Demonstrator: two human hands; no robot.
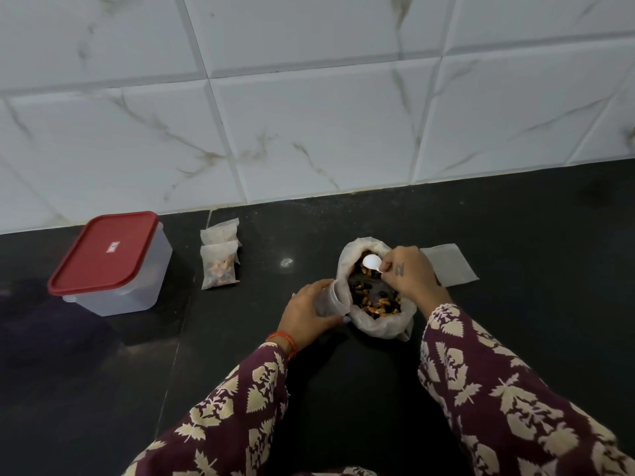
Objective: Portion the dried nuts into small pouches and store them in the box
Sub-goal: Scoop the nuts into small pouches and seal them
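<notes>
Black stone makes up the surface (pixel 498 235), which fills the lower half of the frame below a wall of white marbled tiles (pixel 309 115). Just right of centre stands a large translucent bag (pixel 381 324), its mouth rolled open, holding the dried nuts (pixel 374 298), a mix of orange and dark pieces. The right hand (pixel 410 273) reaches over the far rim of the bag, its grip pinched on the handle of a white plastic spoon (pixel 371 261) whose bowl hangs above the nuts near the bag's upper edge. The left hand (pixel 311 307) sits at the bag's left side with its grip curled round a small clear pouch (pixel 330 298), held upright and touching the bag. Both arms wear maroon sleeves (pixel 498 389) with a cream leaf print, and an orange thread band (pixel 285 340) circles the left wrist. Left of centre, two filled pouches (pixel 220 257) lie on the surface, one overlapping the other, well apart from the bag. Further left, near the wall, stands the box (pixel 113 266), clear plastic with its red lid on. An empty flat pouch (pixel 448 264) lies just behind the right hand, right of the bag.
</notes>
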